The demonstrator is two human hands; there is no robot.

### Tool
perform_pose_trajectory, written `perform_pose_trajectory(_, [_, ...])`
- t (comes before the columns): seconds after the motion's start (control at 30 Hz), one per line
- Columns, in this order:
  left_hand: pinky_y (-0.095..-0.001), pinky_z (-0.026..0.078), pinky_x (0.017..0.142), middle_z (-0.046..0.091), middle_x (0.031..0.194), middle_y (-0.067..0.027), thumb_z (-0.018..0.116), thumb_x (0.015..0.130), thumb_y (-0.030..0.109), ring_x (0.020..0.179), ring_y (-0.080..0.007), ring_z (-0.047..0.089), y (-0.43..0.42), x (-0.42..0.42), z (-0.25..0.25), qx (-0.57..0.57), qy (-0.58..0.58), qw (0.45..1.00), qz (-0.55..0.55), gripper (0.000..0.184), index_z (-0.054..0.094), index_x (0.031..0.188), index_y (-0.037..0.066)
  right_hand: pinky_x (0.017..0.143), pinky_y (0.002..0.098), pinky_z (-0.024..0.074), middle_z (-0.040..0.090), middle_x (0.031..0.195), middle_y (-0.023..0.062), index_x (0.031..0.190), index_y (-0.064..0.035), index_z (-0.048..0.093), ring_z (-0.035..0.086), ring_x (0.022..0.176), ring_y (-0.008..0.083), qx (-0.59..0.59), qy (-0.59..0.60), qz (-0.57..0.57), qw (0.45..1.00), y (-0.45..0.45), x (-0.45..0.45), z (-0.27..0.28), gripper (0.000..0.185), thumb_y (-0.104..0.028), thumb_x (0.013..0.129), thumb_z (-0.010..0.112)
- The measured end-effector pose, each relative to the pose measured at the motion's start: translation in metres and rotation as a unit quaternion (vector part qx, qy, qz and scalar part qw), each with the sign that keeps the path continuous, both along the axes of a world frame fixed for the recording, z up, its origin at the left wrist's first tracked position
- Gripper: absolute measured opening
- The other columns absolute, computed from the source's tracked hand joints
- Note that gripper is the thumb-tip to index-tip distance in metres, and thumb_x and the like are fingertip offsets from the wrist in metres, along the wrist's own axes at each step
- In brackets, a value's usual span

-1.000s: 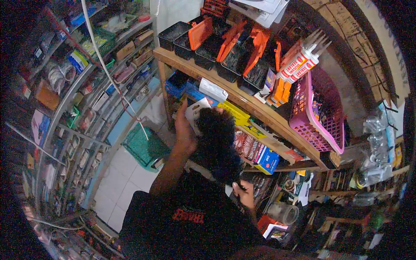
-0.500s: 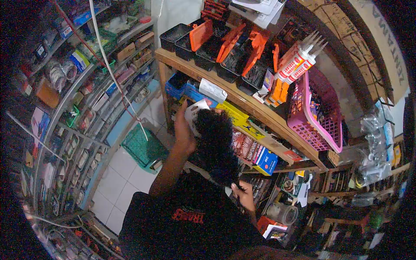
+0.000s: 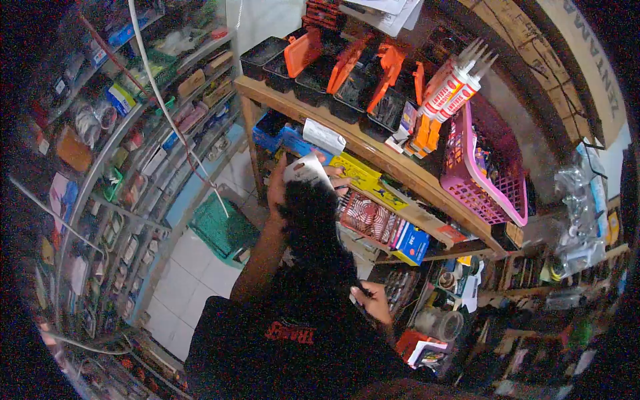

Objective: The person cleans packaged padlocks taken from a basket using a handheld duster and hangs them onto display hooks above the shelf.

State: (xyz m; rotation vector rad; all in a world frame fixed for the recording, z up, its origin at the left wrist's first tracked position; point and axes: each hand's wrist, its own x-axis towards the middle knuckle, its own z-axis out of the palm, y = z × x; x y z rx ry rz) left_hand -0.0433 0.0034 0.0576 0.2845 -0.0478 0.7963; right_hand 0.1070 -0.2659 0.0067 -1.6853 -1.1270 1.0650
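Neither of my hands can be made out. A person in a black shirt (image 3: 287, 353) with red print fills the lower middle, their dark curly hair (image 3: 310, 213) bent towards the shelf. The raised hand (image 3: 276, 190) left of the hair holds a white card (image 3: 308, 169). Fingers (image 3: 339, 181) show at the card's right, partly behind the head. Another hand (image 3: 375, 301) is by the shirt's right side, fingers curled near a small pale thing; whose it is remains unclear.
On the wooden shelf (image 3: 373, 147) stand black bins with orange lids, sealant tubes (image 3: 450, 93) and a pink basket (image 3: 517, 197). A green basket (image 3: 223, 230) sits on the tiled floor. Stocked racks line the left. A white cable (image 3: 157, 93) hangs at upper left.
The curly head has shifted left and lower, so the fingers beyond it show more clearly. The white card remains in the raised hand. The view has shifted slightly.
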Motion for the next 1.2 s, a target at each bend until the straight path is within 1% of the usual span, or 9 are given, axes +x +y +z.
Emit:
perform_pose_trajectory(0.07, [-0.0529, 0.045, 0.096, 0.059, 0.116, -0.0273, 0.027, 0.094, 0.056, 0.108, -0.0445, 0.058, -0.002, -0.001, 0.003, -0.002, 0.003, 1.000, 0.006, 0.064, 0.043, 0.129, 0.005, 0.051, 0.0246, 0.0300, 0.045, 0.057, -0.0050, 0.068, -0.0028, 0.056, 0.040, 0.054, 0.0049, -0.022, 0.022, -0.047, 0.998, -0.004, 0.009, -0.019, 0.029, -0.018, 0.093, 0.061])
perform_pose_trajectory(0.1, [-0.0519, 0.045, 0.097, 0.059, 0.116, -0.0267, 0.027, 0.094, 0.057, 0.110, -0.0439, 0.057, 0.000, 0.001, 0.007, -0.054, 0.100, 0.992, 0.048, 0.065, 0.045, 0.128, 0.005, 0.051, 0.0244, 0.0299, 0.045, 0.057, -0.0050, 0.068, -0.0028, 0.056, 0.040, 0.054, 0.0047, -0.033, 0.033, -0.069, 0.997, -0.004, 0.010, -0.022, 0.029, -0.018, 0.093, 0.061])
perform_pose_trajectory(0.17, [-0.0524, 0.044, 0.098, 0.059, 0.117, -0.0270, 0.027, 0.094, 0.058, 0.112, -0.0455, 0.056, -0.002, 0.001, 0.011, -0.070, 0.101, 0.991, 0.043, 0.066, 0.046, 0.127, 0.005, 0.051, 0.0241, 0.0295, 0.044, 0.057, -0.0055, 0.069, -0.0024, 0.056, 0.040, 0.055, 0.0042, -0.030, 0.021, -0.039, 0.999, -0.006, 0.012, -0.021, 0.028, -0.017, 0.092, 0.061])
perform_pose_trajectory(0.3, [-0.0563, 0.042, 0.099, 0.056, 0.119, -0.0290, 0.028, 0.094, 0.057, 0.116, -0.0503, 0.050, 0.010, 0.006, -0.003, -0.007, -0.051, 0.997, -0.061, 0.065, 0.046, 0.128, 0.005, 0.050, 0.0238, 0.0288, 0.043, 0.058, -0.0062, 0.069, -0.0027, 0.056, 0.038, 0.055, 0.0036, 0.012, 0.008, 0.030, 0.999, -0.003, 0.011, -0.016, 0.028, -0.017, 0.092, 0.062])
perform_pose_trajectory(0.6, [-0.0590, 0.041, 0.098, 0.052, 0.123, -0.0309, 0.026, 0.094, 0.056, 0.118, -0.0525, 0.048, 0.009, 0.014, -0.016, -0.029, -0.051, 0.997, -0.059, 0.064, 0.044, 0.128, 0.005, 0.050, 0.0243, 0.0278, 0.042, 0.058, -0.0058, 0.071, -0.0023, 0.056, 0.036, 0.055, 0.0041, 0.010, 0.022, -0.044, 0.999, -0.001, 0.006, -0.009, 0.028, -0.019, 0.092, 0.063])
perform_pose_trajectory(0.9, [-0.0571, 0.042, 0.098, 0.053, 0.121, -0.0310, 0.026, 0.094, 0.057, 0.117, -0.0503, 0.049, 0.006, 0.007, -0.011, -0.010, 0.000, 1.000, -0.016, 0.065, 0.044, 0.129, 0.004, 0.050, 0.0256, 0.0269, 0.042, 0.057, -0.0052, 0.072, -0.0011, 0.057, 0.035, 0.054, 0.0045, 0.020, 0.021, -0.006, 1.000, 0.004, 0.011, -0.007, 0.031, -0.023, 0.092, 0.062])
perform_pose_trajectory(1.0, [-0.0567, 0.042, 0.098, 0.053, 0.121, -0.0315, 0.027, 0.094, 0.058, 0.116, -0.0507, 0.050, 0.001, 0.005, -0.005, -0.066, -0.017, 0.997, -0.034, 0.067, 0.043, 0.130, 0.004, 0.050, 0.0253, 0.0279, 0.043, 0.056, -0.0053, 0.069, -0.0019, 0.057, 0.037, 0.053, 0.0044, -0.007, -0.019, 0.005, 1.000, -0.004, 0.013, -0.017, 0.031, -0.021, 0.093, 0.061])
perform_pose_trajectory(1.1, [-0.0576, 0.042, 0.098, 0.053, 0.121, -0.0324, 0.029, 0.094, 0.057, 0.115, -0.0512, 0.050, 0.003, 0.002, -0.010, -0.035, -0.099, 0.992, -0.065, 0.067, 0.045, 0.130, 0.003, 0.050, 0.0248, 0.0287, 0.043, 0.056, -0.0051, 0.069, -0.0023, 0.058, 0.038, 0.053, 0.0043, 0.005, -0.021, 0.018, 1.000, -0.007, 0.016, -0.023, 0.028, -0.018, 0.092, 0.061])
perform_pose_trajectory(1.2, [-0.0545, 0.043, 0.098, 0.055, 0.120, -0.0303, 0.030, 0.094, 0.056, 0.112, -0.0468, 0.054, -0.004, 0.003, -0.004, -0.103, -0.181, 0.976, -0.068, 0.066, 0.048, 0.128, 0.002, 0.050, 0.0246, 0.0293, 0.044, 0.056, -0.0049, 0.069, -0.0018, 0.058, 0.039, 0.053, 0.0042, -0.035, 0.017, -0.062, 0.997, -0.003, 0.012, -0.006, 0.026, -0.015, 0.092, 0.061])
